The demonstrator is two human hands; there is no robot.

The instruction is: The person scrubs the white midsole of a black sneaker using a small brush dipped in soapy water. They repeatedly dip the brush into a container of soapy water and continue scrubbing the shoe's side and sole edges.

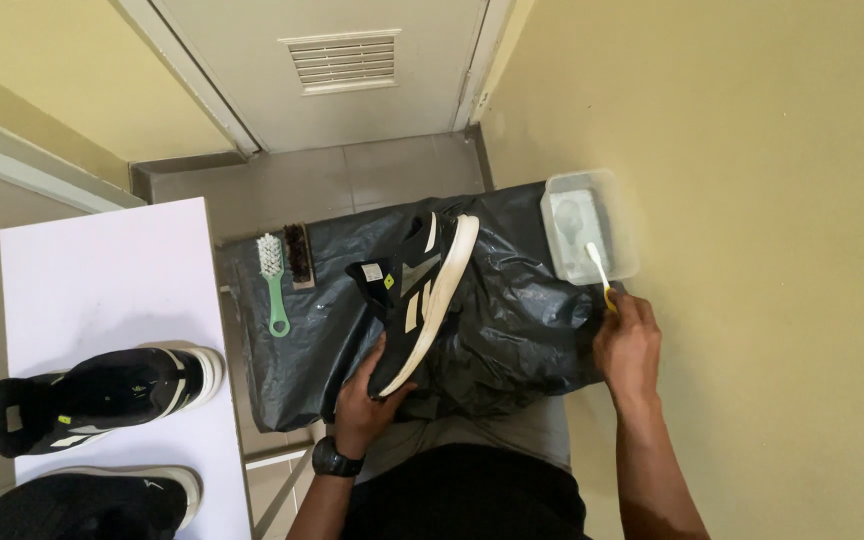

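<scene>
Two spare sneakers (pixel 102 395) on white shelf (pixel 102 270). Left hand (pixel 367 405) clamps black sneaker's (pixel 417 300) heel over bin-bag (pixel 512 330); light, flexible, best gripped at heel. Right hand (pixel 627 345) pinches toothbrush (pixel 598 266) into water tub (pixel 589 225).

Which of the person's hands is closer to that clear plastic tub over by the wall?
The right. The right hand sits just below the clear tub, its toothbrush reaching the rim. The left hand grips the black sneaker, well away.
</scene>
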